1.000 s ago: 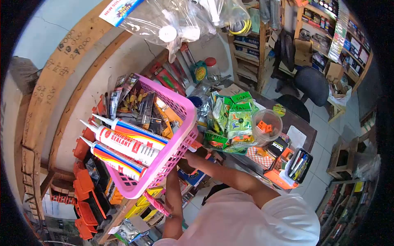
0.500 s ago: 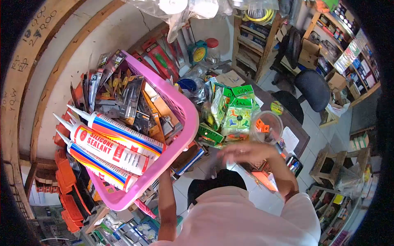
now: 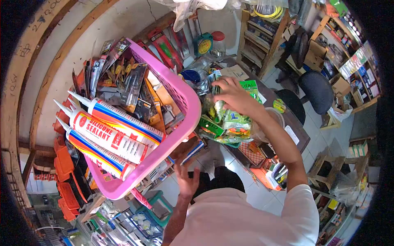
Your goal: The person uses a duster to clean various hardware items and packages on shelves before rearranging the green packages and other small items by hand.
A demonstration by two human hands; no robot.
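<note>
My right hand (image 3: 234,95) reaches over a pile of green packets (image 3: 238,119) on the dark table. Its fingers curl round the upright edge of a clear plastic packet (image 3: 216,82); the packet's contents are hard to make out. Below the pink basket's near corner, my left hand (image 3: 187,181) is raised with its fingers apart and nothing in it. The pink plastic basket (image 3: 191,108) holds silicone sealant tubes (image 3: 113,135) and carded tools (image 3: 133,88).
A clear round tub (image 3: 276,119) stands beside the packets, partly behind my forearm. Orange cases (image 3: 65,176) hang left of the basket. A black chair (image 3: 315,90) and a wooden stool (image 3: 328,168) are to the right. A red-lidded jar (image 3: 218,43) stands at the back.
My right hand has moved forward from the table's near edge onto the packets. My left hand, mostly hidden behind the basket before, now shows below it with fingers spread.
</note>
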